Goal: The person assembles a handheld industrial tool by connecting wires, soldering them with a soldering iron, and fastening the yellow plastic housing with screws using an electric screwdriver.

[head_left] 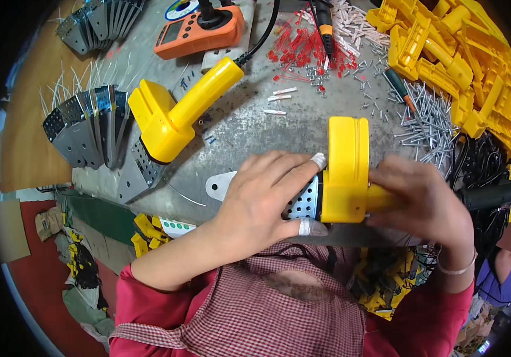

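A yellow-handled pipe welding iron (348,169) lies across the front of the bench, its housing upright and its handle toward the right. My left hand (270,190), tape on its thumb and index finger, closes over the perforated metal guard. The flat grey plate of the iron sticks out left of that hand. At the yellow handle is my right hand (419,199), somewhat blurred, with its fingers curled round it; part of the handle is hidden. To the left, a second yellow iron (175,116) rests on the bench with a black cable at its handle end.
Perforated metal guards (89,128) with white wires stand at left. Behind lie an orange meter (199,34), red indicator lamps (303,44) and a black-orange screwdriver (325,30). At right are long screws (428,122), a green-handled screwdriver (398,86), yellow housings (458,53) and black cables (481,163).
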A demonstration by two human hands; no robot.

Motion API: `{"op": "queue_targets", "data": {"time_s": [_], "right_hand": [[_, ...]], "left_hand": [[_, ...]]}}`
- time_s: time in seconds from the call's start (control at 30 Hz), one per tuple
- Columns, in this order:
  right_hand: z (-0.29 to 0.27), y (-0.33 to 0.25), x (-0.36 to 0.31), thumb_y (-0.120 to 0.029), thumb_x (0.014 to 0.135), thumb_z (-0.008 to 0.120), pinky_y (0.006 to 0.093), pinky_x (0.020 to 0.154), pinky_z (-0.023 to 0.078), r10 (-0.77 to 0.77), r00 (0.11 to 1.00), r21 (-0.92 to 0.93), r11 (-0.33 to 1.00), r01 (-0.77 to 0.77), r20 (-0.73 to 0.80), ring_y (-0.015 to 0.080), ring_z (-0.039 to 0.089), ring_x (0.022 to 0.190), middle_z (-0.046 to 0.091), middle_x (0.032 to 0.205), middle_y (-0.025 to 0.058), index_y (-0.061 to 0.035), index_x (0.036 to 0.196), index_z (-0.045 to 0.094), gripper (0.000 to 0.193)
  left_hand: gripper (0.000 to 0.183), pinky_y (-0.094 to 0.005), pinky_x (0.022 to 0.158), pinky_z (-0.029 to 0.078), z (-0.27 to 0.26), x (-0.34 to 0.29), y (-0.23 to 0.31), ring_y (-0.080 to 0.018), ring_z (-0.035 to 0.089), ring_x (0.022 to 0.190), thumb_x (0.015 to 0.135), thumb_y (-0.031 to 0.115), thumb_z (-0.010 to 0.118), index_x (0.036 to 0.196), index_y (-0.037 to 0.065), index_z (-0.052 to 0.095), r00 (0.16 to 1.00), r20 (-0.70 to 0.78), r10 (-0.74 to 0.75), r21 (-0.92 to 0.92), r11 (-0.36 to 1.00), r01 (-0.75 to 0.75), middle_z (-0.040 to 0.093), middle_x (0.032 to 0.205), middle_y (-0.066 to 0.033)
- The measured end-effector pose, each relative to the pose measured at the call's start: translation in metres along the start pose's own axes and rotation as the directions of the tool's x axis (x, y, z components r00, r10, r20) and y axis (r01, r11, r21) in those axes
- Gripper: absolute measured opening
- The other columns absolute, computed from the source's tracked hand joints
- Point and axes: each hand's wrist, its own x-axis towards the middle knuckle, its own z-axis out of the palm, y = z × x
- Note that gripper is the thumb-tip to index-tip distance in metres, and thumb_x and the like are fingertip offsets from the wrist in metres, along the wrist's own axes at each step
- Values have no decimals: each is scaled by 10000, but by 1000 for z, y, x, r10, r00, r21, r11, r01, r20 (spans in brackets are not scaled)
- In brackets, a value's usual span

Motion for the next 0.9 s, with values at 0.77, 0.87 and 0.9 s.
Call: {"op": "queue_targets", "data": {"time_s": [0.77,0.87,0.9], "right_hand": [[60,-32,-14,-409,712,739,386,774,386,-10,904,-339,929,-150,-427,254,498,885,504,910,91,-43,942,605,453],[63,-29,-16,-406,749,708,428,838,377,58,904,-274,943,-189,-423,257,498,901,527,930,92,-28,940,627,431],[63,-28,-19,-418,765,692,450,928,347,72,904,-272,941,-202,-422,248,514,975,553,997,98,-47,968,635,426]], "left_hand": [[786,-357,678,515,-14,43,24,-279,616,840,538,165,804,1269,304,549,872,389,297,225,888,-402,312,1526,-100],[802,-371,672,506,-10,50,30,-290,608,808,503,165,819,1256,234,550,863,428,267,239,888,-393,365,1493,-113],[802,-371,672,506,-8,49,29,-290,608,808,503,165,819,1256,234,550,847,431,310,220,875,-432,365,1493,-113]]}}
